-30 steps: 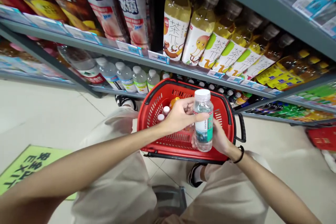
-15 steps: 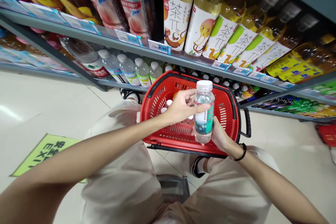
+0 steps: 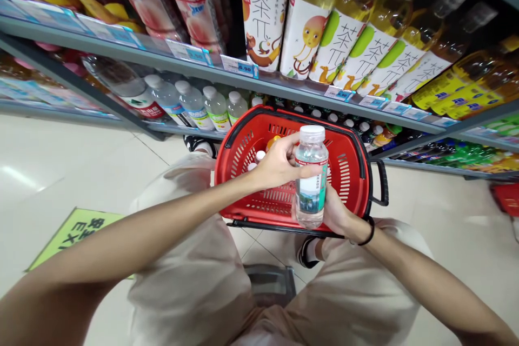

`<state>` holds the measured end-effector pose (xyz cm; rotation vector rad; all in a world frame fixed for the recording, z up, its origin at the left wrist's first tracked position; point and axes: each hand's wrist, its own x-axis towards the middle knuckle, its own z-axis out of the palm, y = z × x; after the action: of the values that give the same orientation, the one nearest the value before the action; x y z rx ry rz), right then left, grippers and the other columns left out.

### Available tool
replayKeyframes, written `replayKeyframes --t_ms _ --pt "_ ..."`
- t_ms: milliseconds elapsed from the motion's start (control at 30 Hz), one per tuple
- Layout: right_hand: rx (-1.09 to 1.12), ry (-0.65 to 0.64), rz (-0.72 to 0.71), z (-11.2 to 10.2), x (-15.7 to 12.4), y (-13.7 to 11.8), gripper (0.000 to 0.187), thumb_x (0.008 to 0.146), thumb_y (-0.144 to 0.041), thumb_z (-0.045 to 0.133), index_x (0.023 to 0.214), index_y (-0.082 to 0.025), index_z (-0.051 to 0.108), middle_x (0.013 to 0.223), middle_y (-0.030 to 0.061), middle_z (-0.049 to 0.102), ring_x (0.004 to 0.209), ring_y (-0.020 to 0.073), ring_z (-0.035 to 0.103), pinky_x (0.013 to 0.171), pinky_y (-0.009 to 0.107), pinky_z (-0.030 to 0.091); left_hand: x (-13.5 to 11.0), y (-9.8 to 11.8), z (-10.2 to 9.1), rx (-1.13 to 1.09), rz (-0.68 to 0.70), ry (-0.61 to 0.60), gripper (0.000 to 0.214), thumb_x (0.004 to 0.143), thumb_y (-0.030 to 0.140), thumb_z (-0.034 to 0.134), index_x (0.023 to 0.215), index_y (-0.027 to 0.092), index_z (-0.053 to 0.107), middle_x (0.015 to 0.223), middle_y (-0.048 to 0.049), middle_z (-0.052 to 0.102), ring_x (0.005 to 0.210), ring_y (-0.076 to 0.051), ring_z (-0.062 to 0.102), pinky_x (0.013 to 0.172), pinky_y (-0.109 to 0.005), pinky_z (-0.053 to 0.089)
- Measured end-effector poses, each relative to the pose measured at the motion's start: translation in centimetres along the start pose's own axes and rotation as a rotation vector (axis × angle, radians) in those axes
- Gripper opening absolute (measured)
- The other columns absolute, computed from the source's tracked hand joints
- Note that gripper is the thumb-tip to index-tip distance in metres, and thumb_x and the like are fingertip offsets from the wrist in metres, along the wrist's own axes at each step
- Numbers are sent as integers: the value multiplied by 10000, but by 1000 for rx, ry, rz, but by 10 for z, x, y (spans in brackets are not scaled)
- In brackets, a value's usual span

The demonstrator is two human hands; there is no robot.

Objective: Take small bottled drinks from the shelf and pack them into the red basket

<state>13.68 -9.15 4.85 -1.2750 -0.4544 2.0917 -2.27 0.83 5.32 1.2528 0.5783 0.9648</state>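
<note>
A clear water bottle (image 3: 311, 194) with a white cap and a white, red and green label is held upright over a red shopping basket (image 3: 239, 194). My left hand (image 3: 279, 165) grips it from the left, its thumb lying across the label. From behind and below on the right, my right hand (image 3: 335, 211) wraps round the same bottle, its fingers mostly hidden by it. Inside the basket, left of my left hand, are small white-capped bottles (image 3: 260, 156) and an orange-yellow item (image 3: 273, 142) partly covered by that hand.
Shelves of drinks stand ahead, with large tea bottles (image 3: 263, 16) above the price-tag rail (image 3: 239, 66) and clear water bottles (image 3: 192, 102) on the bottom shelf. The basket's black handle (image 3: 380, 183) sticks out right. A yellow exit sign (image 3: 75, 232) lies on the floor.
The bottle has turned in my hands, so more of its white label and landscape picture faces me and less green shows. The camera view has shifted slightly.
</note>
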Motion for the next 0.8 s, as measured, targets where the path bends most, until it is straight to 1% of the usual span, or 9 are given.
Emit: replayKeyframes --t_ms 67,167,300,367,467,533,667,733,800 --pt "13 4 7 1 -2 -1 502 987 -603 475 1042 -181 741 850 85 761 800 265 699 757 398 574 0 -1 -1 19 9 -11 650 630 456 960 1108 125 671 955 -71 751 753 -149 674 687 -233 556" --pt "-16 -18 54 3 -4 -3 541 1004 -613 419 1051 -185 745 837 93 757 794 272 692 733 402 573 0 -1 -2 48 17 -25 661 640 471 952 1130 133 663 981 -71 755 739 -145 675 689 -242 560" --pt "-69 -55 92 5 -4 -6 647 999 -688 346 1003 -175 740 708 87 714 634 242 641 609 359 546 1 0 -2 29 33 -22 674 654 460 947 1170 133 663 1005 -85 769 821 -180 719 752 -271 591" --pt "-81 -75 107 5 -4 -8 684 983 -722 319 1001 -173 728 666 81 697 553 222 606 521 324 502 1 0 -1 16 39 -9 671 660 464 945 1170 128 668 1046 -101 777 877 -197 736 795 -286 602" --pt "-110 -140 150 6 -5 -10 721 973 -732 266 994 -165 710 615 77 674 451 200 557 414 288 420 1 -1 -1 7 44 -11 678 661 483 943 1169 124 673 1094 -116 781 925 -212 747 844 -307 607" --pt "-114 -153 161 7 -5 -12 723 978 -720 243 949 -160 699 576 77 652 423 202 551 394 282 409 1 -2 -1 14 40 -11 688 661 480 944 1180 121 671 1095 -118 782 919 -212 750 846 -308 607" --pt "-102 -108 159 8 -4 -12 720 1007 -656 181 833 -165 679 518 88 611 421 228 555 384 296 421 0 -3 -2 28 54 -5 675 667 442 941 1190 115 667 1077 -115 783 897 -203 748 821 -289 605" --pt "-112 -109 153 9 -4 -12 739 1016 -633 149 775 -168 669 526 102 614 428 225 549 383 292 416 0 -3 -2 29 59 -5 660 674 422 936 1188 109 665 1069 -115 782 893 -201 747 812 -284 606" --pt "-130 -97 107 9 -4 -11 744 1017 -652 175 729 -168 660 559 119 635 461 229 572 411 300 447 0 -2 -2 40 59 -3 649 676 407 931 1183 105 663 1061 -116 780 886 -198 743 799 -280 606"
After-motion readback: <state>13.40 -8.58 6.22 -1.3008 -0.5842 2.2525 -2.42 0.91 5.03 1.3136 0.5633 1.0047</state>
